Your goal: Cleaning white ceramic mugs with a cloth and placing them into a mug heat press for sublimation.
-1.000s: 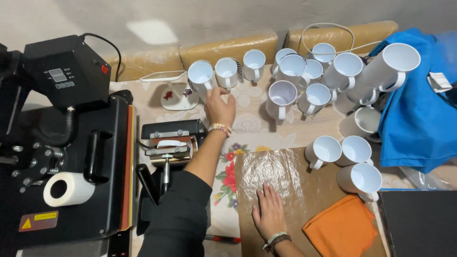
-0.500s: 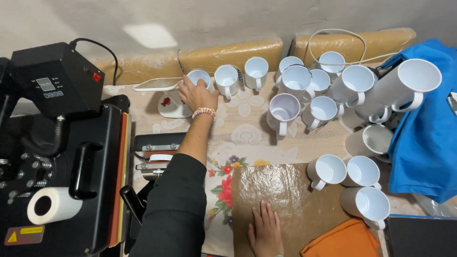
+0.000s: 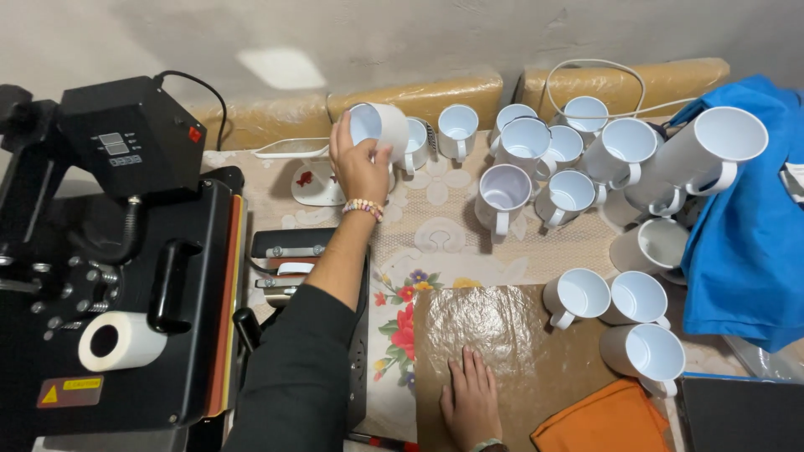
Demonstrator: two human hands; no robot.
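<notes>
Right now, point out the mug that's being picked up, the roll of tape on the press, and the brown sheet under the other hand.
white mug (image 3: 381, 125), head view, on its outer side wall.
tape roll (image 3: 134, 341), head view, on its white outer wrap.
brown sheet (image 3: 511, 335), head view, on its bare middle.

One head-worn camera looks steeply down from close above the bench (image 3: 435, 243), facing the wall at 12 o'clock; no second view.

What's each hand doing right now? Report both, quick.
Left hand: closed on a white mug, tilted.
Right hand: open, flat on the brown sheet.
</notes>
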